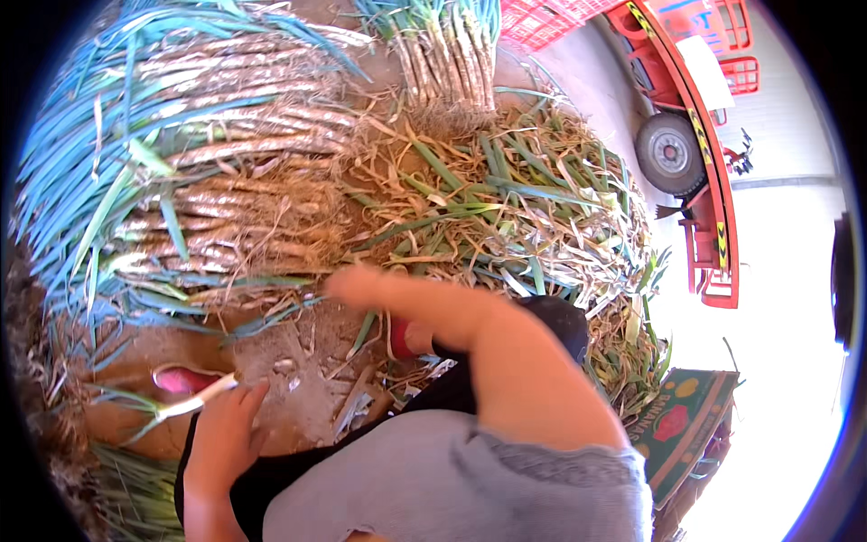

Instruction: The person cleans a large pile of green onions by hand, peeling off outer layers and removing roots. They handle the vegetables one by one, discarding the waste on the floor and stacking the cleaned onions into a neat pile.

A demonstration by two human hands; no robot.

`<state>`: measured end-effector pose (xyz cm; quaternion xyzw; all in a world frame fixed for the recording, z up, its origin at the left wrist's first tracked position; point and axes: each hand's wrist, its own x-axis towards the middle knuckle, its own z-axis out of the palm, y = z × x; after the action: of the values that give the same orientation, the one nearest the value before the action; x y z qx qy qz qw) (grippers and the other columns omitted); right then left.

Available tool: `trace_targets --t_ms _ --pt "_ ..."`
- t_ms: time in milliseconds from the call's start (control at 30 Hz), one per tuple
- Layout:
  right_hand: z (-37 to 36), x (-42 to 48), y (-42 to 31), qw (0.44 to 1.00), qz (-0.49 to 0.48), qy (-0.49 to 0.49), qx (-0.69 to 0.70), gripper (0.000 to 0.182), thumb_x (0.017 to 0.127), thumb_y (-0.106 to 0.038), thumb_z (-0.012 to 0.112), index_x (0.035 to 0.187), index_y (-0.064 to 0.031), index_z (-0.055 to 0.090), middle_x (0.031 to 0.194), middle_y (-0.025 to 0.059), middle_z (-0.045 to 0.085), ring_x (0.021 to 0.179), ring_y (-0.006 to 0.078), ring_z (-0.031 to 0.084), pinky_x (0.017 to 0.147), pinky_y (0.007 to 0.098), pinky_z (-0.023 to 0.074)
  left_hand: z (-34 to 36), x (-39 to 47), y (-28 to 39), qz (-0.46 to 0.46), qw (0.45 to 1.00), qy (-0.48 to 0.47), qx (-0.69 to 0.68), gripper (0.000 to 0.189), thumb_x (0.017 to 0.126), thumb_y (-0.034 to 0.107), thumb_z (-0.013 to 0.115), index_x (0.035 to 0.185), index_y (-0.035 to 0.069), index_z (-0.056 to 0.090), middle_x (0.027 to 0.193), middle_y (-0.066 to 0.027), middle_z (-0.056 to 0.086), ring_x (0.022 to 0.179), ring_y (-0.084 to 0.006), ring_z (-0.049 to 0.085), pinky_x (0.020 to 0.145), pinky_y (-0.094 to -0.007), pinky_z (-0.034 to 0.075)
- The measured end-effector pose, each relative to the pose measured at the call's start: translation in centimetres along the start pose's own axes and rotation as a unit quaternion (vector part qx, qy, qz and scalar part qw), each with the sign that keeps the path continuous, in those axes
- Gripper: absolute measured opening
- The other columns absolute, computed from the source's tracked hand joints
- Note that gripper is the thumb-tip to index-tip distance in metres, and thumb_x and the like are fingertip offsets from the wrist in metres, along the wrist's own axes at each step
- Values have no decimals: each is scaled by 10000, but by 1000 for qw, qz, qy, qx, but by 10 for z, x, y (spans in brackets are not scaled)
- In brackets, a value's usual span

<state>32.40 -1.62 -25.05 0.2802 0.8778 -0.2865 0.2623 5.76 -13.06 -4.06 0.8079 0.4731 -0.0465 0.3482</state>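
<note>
My left hand [227, 423] is low on the left, back upward, fingers partly bent. A pale stripped leek stalk [198, 400] with green leaves lies right against its knuckles. The picture does not settle whether the fingers grip it. My right arm reaches across to the front, and the blurred right hand [355, 288] is at the root ends of a large pile of leeks [257, 217]. Its fingers are too smeared to show a hold. The pile's brown, soil-covered shanks point right, and its long blue-green leaves spread left.
Leaf trimmings [542, 203] heap up on the right. An upright leek bundle [443, 68] stands at the back beside a red plastic crate [542, 20]. A printed cardboard box [691, 427] is at right, below a red wheeled vehicle [701, 156]. Green leaves [135, 488] lie lower left.
</note>
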Motion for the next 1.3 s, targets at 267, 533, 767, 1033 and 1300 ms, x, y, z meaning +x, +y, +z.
trace_targets --t_ms 267,533,767,1033,1300 --pt "93 160 -89 963 -61 263 -21 582 742 -115 522 1297 -69 351 1324 149 375 1230 319 350 994 436 312 -7 -19 -40 -117 992 -5 -52 578 625 85 660 1167 46 462 1015 -145 522 936 -328 489 804 -395 394" --pt "85 207 -64 980 26 197 -25 382 769 -158 469 1133 -41 474 1108 179 525 892 312 577 756 466 457 -7 -28 -43 -132 988 31 -78 419 700 124 597 1095 4 525 1007 -194 546 934 -339 517 792 -410 414" --pt "40 143 -49 997 -45 62 22 219 788 -175 445 932 -48 550 762 156 622 727 328 616 617 440 486 -12 -16 -27 -106 992 -38 -64 567 726 138 604 1252 43 413 1193 -194 467 1098 -355 435 929 -409 337" --pt "-63 -23 61 984 9 84 -160 194 811 -191 477 960 -118 578 779 102 622 740 288 616 578 421 473 -1 17 -2 -32 999 5 -23 611 612 54 671 1183 44 455 1002 -162 537 922 -350 514 759 -395 417" --pt "-93 -148 110 968 151 152 -131 157 790 -147 490 923 -123 570 741 91 599 748 291 618 551 404 478 18 47 -48 -70 997 11 -38 554 656 114 688 1163 43 479 1053 -176 546 975 -346 524 818 -384 425"
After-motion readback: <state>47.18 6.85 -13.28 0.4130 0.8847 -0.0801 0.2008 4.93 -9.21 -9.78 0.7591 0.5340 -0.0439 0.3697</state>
